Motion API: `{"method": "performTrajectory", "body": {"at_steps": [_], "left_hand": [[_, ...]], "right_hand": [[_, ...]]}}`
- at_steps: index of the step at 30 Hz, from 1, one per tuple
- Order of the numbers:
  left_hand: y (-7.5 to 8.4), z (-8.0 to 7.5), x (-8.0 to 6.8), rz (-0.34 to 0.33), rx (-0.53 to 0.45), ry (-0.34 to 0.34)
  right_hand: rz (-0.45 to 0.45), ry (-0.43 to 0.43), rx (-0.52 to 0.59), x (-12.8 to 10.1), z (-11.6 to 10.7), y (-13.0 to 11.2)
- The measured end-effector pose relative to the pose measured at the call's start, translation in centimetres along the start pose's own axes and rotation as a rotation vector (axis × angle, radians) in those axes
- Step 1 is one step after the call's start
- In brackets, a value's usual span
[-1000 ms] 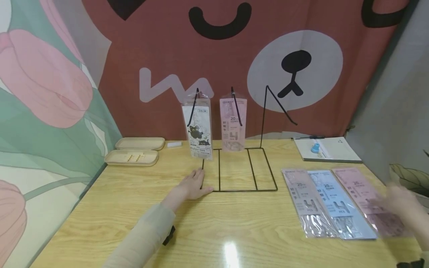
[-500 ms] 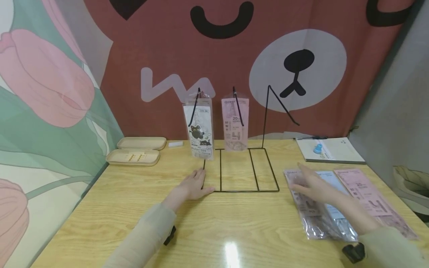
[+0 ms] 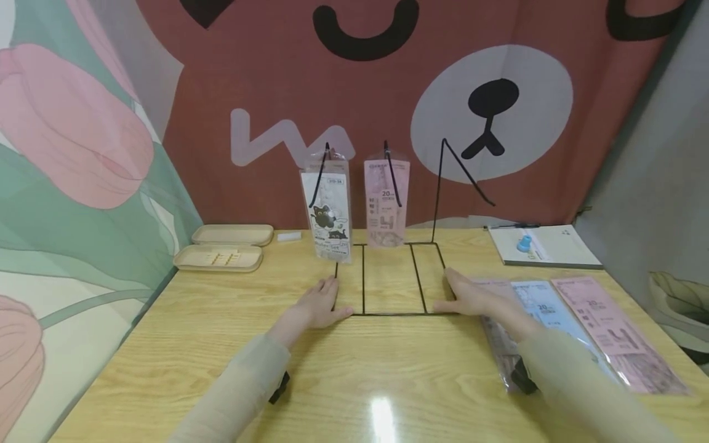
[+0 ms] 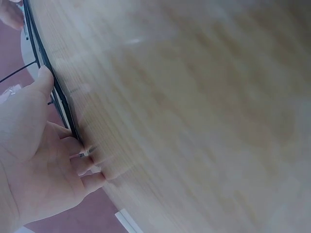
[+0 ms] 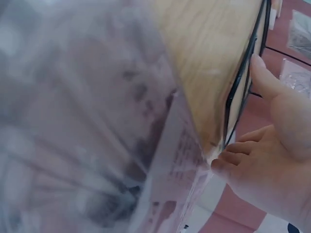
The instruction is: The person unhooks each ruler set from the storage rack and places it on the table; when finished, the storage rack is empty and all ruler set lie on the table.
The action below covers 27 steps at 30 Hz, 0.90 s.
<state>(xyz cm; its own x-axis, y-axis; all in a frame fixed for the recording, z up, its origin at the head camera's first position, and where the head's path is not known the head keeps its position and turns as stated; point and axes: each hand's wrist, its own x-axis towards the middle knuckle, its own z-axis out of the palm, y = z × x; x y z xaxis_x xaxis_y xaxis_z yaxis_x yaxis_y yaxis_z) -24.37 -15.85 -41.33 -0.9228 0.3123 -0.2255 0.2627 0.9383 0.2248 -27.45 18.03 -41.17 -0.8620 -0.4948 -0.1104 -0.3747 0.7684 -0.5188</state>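
Head view: as both hands lie flat, the black wire display rack point(image 3: 396, 280) stands on the wooden table point(image 3: 354, 375); left hand point(image 3: 321, 304) and right hand point(image 3: 471, 298) touch its base.
Left wrist: fingers point(image 4: 90, 165) extended along the wire.
Right wrist: fingers point(image 5: 238, 158) loosely bent beside clear-wrapped packets point(image 5: 97, 136).

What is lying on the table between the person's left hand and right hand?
In the head view, only the wire rack's flat base lies between the left hand and right hand; bare wooden table shows through its frame.
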Motion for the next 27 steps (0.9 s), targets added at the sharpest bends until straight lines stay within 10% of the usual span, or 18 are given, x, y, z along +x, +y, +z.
{"method": "performTrajectory", "body": {"at_steps": [17,27], "left_hand": [[-0.1,-0.3,0.0,0.007,0.004,-0.009],[-3.1,-1.3,0.1,0.027,-0.425,0.143]], "right_hand": [[0.120,-0.123,-0.002,0.4,-0.3,-0.3],[0.137,-0.138,0.001,0.4,0.0,-0.4]]}}
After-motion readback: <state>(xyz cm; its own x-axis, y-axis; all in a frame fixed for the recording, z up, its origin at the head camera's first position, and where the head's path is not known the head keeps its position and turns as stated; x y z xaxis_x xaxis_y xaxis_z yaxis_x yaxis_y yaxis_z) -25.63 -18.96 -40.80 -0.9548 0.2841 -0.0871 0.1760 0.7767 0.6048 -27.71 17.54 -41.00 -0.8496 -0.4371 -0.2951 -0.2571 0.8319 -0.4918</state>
